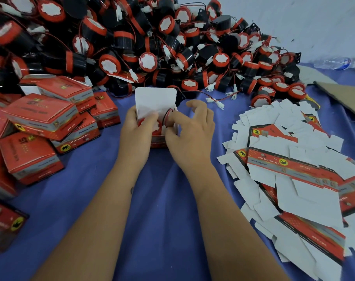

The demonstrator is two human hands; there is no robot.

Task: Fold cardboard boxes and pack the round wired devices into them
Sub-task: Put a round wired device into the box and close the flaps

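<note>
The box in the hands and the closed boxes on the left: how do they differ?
The box in the hands is open, lid flap up, a round device visible inside; the closed boxes are shut and stacked. It is gripped; they lie untouched. Both share red printing.

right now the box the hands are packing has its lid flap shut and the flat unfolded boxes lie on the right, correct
Not quite. In the head view the white lid flap of the red cardboard box stands open, a red round device visible inside. The flat unfolded boxes do lie on the right.
</note>
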